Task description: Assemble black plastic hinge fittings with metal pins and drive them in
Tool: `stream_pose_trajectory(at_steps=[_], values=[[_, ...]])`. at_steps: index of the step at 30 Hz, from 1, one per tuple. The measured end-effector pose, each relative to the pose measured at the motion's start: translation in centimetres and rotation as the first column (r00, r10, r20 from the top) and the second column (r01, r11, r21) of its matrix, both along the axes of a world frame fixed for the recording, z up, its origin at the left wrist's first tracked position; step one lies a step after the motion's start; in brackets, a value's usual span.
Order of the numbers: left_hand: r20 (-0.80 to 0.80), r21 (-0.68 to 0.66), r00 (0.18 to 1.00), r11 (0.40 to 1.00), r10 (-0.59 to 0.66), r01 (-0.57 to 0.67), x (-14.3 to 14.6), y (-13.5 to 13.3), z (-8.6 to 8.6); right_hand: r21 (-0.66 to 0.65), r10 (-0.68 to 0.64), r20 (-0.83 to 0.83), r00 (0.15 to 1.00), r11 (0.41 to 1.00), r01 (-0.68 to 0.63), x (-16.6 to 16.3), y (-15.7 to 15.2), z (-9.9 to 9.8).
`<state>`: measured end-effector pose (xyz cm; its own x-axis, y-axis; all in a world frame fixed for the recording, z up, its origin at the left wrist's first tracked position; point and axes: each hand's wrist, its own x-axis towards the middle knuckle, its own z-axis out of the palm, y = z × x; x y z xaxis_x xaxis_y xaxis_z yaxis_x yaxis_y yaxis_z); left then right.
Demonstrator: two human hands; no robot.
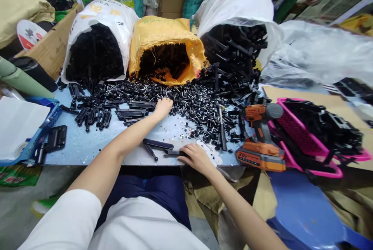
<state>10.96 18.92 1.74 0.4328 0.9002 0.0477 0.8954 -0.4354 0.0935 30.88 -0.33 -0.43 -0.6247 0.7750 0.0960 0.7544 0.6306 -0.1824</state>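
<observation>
My left hand (163,107) reaches into the near edge of a heap of small black parts with metal pins (189,104). Its fingers are curled and point down, and whatever they pinch is hidden. Close to the table's front edge, my right hand (196,158) has its fingers closed over the end of a black plastic arm piece (172,153). That piece touches a jointed black plastic arm (157,144) lying bent on the tabletop. Several long black arm pieces (132,114) lie side by side just left of my left hand.
A white sack (128,40), a yellow sack (163,28) and another white sack (236,3) spill black parts along the back. To the right are a hammer (222,129), an orange cordless drill (260,137) and a pink basket (309,125). A blue basket (54,120) stands left.
</observation>
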Motion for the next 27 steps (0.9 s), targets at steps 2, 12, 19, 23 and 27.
stream_pose_trajectory(at_steps=[2, 12, 19, 23, 27], values=[[-0.004, -0.005, 0.999, 0.999, -0.039, 0.039, 0.4, 1.1, -0.8, 0.024, -0.062, -0.044, 0.997, 0.998, 0.063, 0.5, 1.8, 0.5], [0.131, 0.108, 0.991, 0.994, -0.012, -0.002, -2.5, -3.4, 1.7, 0.126, -0.555, 0.064, 0.829, 0.829, 0.545, -1.1, 19.0, 0.5], [0.634, 0.015, 0.760, 0.980, 0.145, -0.199, -11.5, -16.6, 0.0, 0.104, -0.554, -0.042, 0.832, 0.825, 0.555, -1.9, 19.7, 0.1], [0.542, 0.018, 0.828, 0.984, 0.141, -0.180, -12.2, -19.2, -1.5, 0.098, -0.485, -0.117, 0.866, 0.863, 0.496, -1.7, 17.6, 1.2], [0.372, 0.064, 0.926, 0.993, 0.067, -0.097, -11.5, -19.3, -1.5, 0.080, -0.315, -0.270, 0.910, 0.934, 0.348, -2.0, 13.7, 3.2]])
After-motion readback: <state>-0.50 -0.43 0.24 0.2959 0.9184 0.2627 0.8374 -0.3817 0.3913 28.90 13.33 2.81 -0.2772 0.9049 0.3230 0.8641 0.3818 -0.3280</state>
